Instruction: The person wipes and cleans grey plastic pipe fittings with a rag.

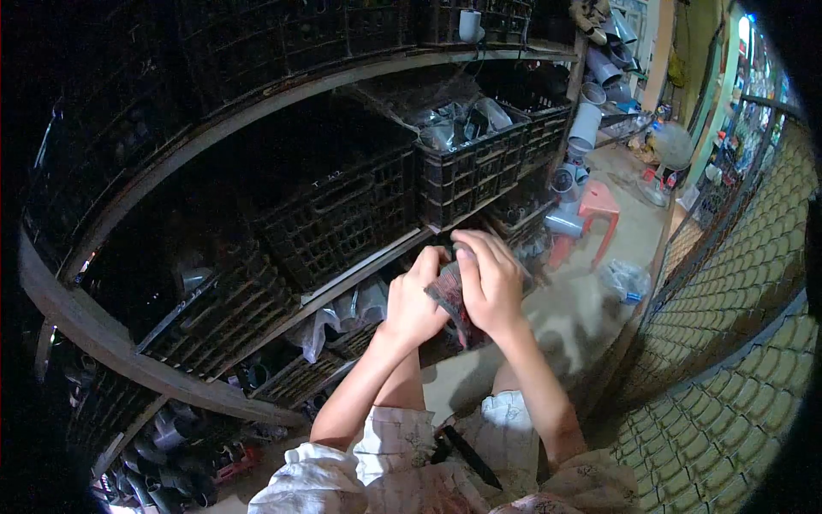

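A dark grey and reddish cloth (450, 295) is bunched between my two hands, in front of the shelves. My left hand (416, 295) has its fingers curled round the cloth's left side. My right hand (491, 283) wraps over its right side, with the thumb pressed on it. The lower end of the cloth hangs between my wrists. Whatever lies under my fingers is hidden.
Black plastic crates (342, 218) stand on shelves at the left and centre, one holding clear plastic bags (454, 124). A red stool (599, 206) and grey pipes (585, 127) stand beyond. Wire mesh (728, 240) runs along the right. A plastic bag (625, 278) lies on the floor.
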Motion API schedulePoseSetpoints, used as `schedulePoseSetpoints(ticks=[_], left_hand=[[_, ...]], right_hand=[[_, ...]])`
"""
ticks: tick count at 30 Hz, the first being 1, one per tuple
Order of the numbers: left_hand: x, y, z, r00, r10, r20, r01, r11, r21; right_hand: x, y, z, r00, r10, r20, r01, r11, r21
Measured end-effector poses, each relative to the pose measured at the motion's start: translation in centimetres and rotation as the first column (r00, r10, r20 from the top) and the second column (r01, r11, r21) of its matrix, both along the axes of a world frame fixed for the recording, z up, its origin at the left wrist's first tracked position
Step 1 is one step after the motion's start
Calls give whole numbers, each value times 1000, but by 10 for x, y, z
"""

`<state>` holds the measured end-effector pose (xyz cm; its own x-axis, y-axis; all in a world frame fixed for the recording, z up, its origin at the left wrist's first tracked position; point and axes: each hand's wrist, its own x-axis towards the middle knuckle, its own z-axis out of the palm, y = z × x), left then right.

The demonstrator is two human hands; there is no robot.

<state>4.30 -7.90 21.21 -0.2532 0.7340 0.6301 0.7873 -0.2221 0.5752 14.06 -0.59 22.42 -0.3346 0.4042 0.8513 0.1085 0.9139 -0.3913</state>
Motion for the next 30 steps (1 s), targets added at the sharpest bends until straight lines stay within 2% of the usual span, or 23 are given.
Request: schedulePoseSetpoints(ticks=[1,3,4,5,6,7,9,10,11,14,15,16,17,19,20,22,23,24,25,26,27,28,30], left_hand=[[-6,1,-2,996,-39,-78,42,998,36],[-11,-3,1,991,-73,-108,82,994,75],[-12,-5,2,988,-90,-123,102,990,94],[-11,-3,3,995,-90,-35,94,985,143],[-11,-1,4,997,-78,-7,78,984,158],[-12,1,3,998,-66,22,62,983,175],[-13,7,1,992,-57,112,29,972,233],[-16,11,-3,964,-82,252,35,982,188],[-17,15,-7,933,-98,347,29,979,200],[-22,31,-23,725,-200,659,23,963,267],[-21,38,-28,596,-198,778,-28,963,267],[-22,48,-35,478,-186,858,-81,964,253],[-16,52,-43,373,-139,917,-129,972,199],[-5,60,-49,157,-104,982,-158,979,129],[-9,73,-73,78,-187,979,-168,966,198],[0,77,-65,-158,-277,948,-140,956,256],[4,75,-62,-307,-327,894,-98,945,312],[6,66,-63,101,-183,978,-97,976,193],[5,68,-77,359,-129,924,-226,949,221],[3,72,-89,586,-35,810,-336,899,282],[3,64,-85,620,-177,764,-227,892,390],[14,53,-69,665,-191,722,-217,876,431],[8,48,-81,899,-74,432,-159,864,477]], right_hand=[[-1,4,-2,991,121,62,-104,966,-237],[-2,22,-7,905,411,112,-259,739,-622],[-4,34,-3,763,643,65,-362,507,-782],[5,27,-10,777,617,-123,-438,391,-810],[15,12,-3,771,561,-302,-519,278,-808],[10,36,-20,589,791,-163,-685,383,-620],[10,51,-39,595,755,-276,-688,300,-661],[9,51,-41,596,732,-331,-690,256,-677],[6,50,-47,544,695,-470,-745,141,-652],[2,39,-47,20,392,-920,-809,-535,-245],[-9,45,-61,114,388,-915,-843,-450,-296],[-16,26,-68,567,352,-745,-824,269,-499],[-23,27,-79,601,308,-737,-794,331,-509],[-31,31,-74,830,156,-536,-476,699,-533],[-34,31,-70,917,51,-396,-240,863,-444],[-37,20,-62,956,-170,-238,126,974,-191],[-38,18,-65,938,-44,-345,-81,937,-339],[-39,16,-69,866,46,-498,-303,841,-448],[-40,13,-73,756,64,-651,-492,712,-501],[-38,23,-92,717,91,-692,-528,718,-453],[-32,22,-91,860,105,-500,-346,839,-420],[-26,20,-90,948,60,-314,-162,936,-312],[-22,23,-100,978,50,-204,-101,964,-247]])
